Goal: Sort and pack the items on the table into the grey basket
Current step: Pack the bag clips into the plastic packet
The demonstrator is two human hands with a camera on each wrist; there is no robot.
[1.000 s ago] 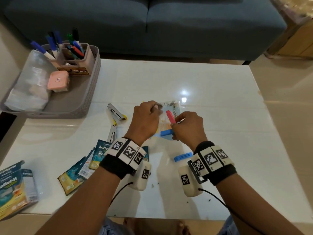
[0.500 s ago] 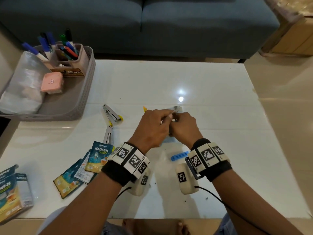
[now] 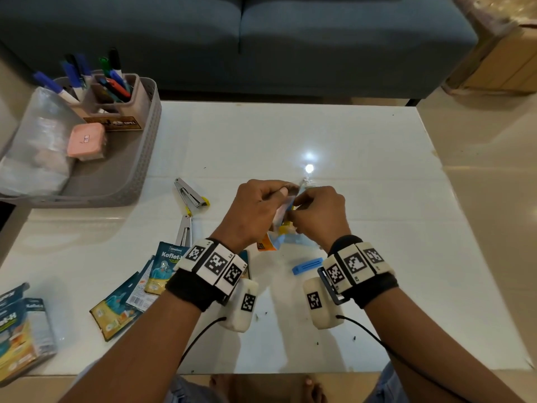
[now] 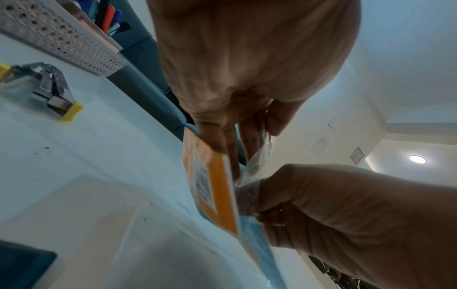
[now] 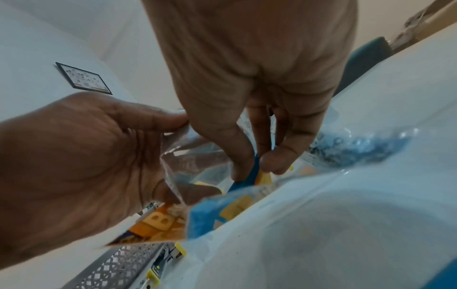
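A clear plastic packet [image 3: 268, 244] with an orange and blue card inside stands tilted on the white table [image 3: 363, 228]. My left hand [image 3: 283, 194] pinches its open top edge; the left wrist view shows the fingers [image 4: 237, 148] on the orange card [image 4: 217, 195]. My right hand [image 3: 296, 205] meets it at the mouth and pinches a blue clip [image 5: 247, 176] between thumb and fingers [image 5: 272, 162], inside the clear film [image 5: 197, 156]. The grey basket [image 3: 145, 158] sits at the far left.
A second blue clip [image 3: 307, 265] lies by my right wrist. Two silver and yellow staplers [image 3: 190, 196] and several Koflet-H sachets [image 3: 165, 266] lie left of my left arm, and boxes [image 3: 20, 330] at the table's left corner. The basket holds a pen holder [image 3: 113, 103], a pink box [image 3: 86, 140] and a plastic bag [image 3: 35, 146].
The packet lay flat a second ago while my right hand held a pink and a blue clip beside it. Both hands have come together and the packet now stands tilted up between them.
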